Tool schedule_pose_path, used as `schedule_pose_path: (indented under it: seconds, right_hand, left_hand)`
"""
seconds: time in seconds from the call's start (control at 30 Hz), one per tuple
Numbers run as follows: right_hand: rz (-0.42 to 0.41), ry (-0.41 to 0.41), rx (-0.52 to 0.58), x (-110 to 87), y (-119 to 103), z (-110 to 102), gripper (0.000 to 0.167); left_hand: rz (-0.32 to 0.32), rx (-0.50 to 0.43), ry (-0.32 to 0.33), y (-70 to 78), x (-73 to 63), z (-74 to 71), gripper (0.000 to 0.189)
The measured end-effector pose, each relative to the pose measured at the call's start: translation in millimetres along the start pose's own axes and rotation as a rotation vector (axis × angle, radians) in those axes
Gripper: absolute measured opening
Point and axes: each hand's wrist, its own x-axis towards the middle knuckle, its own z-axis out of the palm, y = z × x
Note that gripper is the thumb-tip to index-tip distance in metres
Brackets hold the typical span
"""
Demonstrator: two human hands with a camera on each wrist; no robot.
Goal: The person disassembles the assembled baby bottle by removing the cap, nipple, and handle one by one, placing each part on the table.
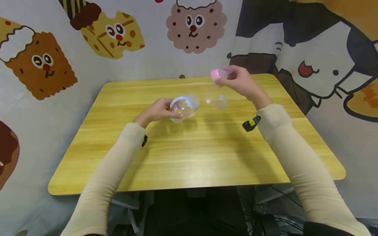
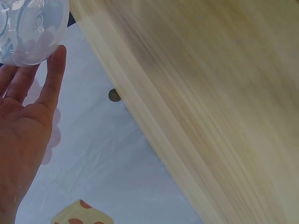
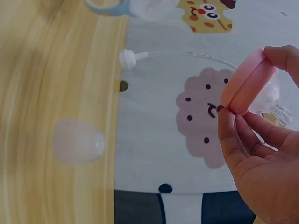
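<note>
From where I'm standing, the person's left hand is clamping round a clear baby bottle, thumb lying along the near side. The bottle is tilting over the table, its neck pointing to the right, with a pale blue handle circling its upper part.

The right hand is pinching a pink ring between thumb and fingers, above the table's far side and higher than the bottle. A clear teat is poking out of the ring toward the palm. From the ring's other side a thin clear tube is trailing away, ending in a small white weight; I cannot tell whether that weight is touching the wood. Bottle and ring are staying apart, one in each hand.

A see-through cap is resting on the tabletop toward the far edge, below the right hand and to the right of the bottle. Cream sleeves are covering both forearms, and a small dark camera is sitting at the right wrist. Behind the table, a pale cloth is showing cartoon biscuits and cheese.
</note>
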Motion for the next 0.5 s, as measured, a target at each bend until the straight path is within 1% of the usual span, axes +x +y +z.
schedule_pose_path:
  seconds: [0.1,0.23,0.5]
  right_hand:
    - [0.009,-0.007,-0.015,-3.8,9.7,-0.3,0.066]
    - [0.020,-0.006,-0.031,-9.4,17.8,-1.3,0.066]
    - [0.051,-0.031,-0.032,-16.9,32.0,0.8,0.068]
  left_hand:
    - [-0.002,-0.004,-0.005,-2.0,-1.8,1.6,0.052]
    - [0.000,0.004,0.001,-4.0,-1.7,2.9,0.052]
    - [-0.005,0.012,0.001,-1.3,2.6,3.6,0.054]
